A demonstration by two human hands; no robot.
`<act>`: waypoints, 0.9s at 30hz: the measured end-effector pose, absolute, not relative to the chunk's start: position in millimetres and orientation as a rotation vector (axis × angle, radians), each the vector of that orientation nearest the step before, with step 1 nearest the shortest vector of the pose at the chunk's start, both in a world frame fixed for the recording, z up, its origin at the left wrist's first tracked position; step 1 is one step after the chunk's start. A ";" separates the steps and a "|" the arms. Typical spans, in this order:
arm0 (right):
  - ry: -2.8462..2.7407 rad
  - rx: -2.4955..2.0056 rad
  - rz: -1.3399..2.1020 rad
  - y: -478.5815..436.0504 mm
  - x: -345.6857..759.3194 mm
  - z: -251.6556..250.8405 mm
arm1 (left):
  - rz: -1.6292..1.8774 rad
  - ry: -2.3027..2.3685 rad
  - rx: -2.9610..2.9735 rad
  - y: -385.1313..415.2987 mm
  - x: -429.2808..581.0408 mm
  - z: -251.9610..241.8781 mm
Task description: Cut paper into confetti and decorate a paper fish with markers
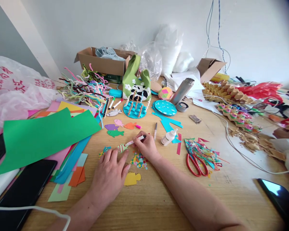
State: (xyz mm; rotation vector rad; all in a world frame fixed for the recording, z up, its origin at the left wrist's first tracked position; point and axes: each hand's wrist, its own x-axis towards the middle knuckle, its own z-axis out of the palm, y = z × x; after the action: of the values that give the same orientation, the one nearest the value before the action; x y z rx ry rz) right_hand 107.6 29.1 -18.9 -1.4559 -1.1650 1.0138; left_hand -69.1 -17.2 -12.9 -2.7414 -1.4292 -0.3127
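Note:
My right hand (145,146) is closed around a white marker pen (135,141) with a dark end, its tip at a light green paper fish (122,148) with red stripes. Flat on the table lies my left hand (112,170), fingers spread, fingertips at the near edge of that fish. Between my hands is a scatter of small coloured paper dots (139,161). A yellow paper fish (132,178) rests by my left thumb. Beyond the hands are purple (111,127), green (115,133), pink (118,122) and orange (129,125) paper fish, plus a pink pen cap (138,127).
Coloured paper sheets (45,134) and a dark tablet (26,192) occupy the left. To the right are a glue bottle (168,138), red-handled scissors (197,165), paper scraps (202,152) and a phone (276,199). A steel flask (183,91) and a green panda bag (136,83) stand behind.

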 end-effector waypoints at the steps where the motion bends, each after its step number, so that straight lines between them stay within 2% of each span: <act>1: -1.167 -1.456 1.011 29.1 107.5 -18.4 | -0.310 -1.432 -2.738 -17.2 -68.6 -13.1; 27: -1.167 -1.450 1.025 28.2 107.1 -16.3 | -0.303 -1.441 -2.741 -17.4 -67.8 -11.9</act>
State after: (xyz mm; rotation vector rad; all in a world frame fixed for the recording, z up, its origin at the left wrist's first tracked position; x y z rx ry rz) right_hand 107.1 28.2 -16.3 -1.4496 -1.1671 1.0249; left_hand -67.8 -17.4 -11.9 -2.7411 -1.4409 -0.3029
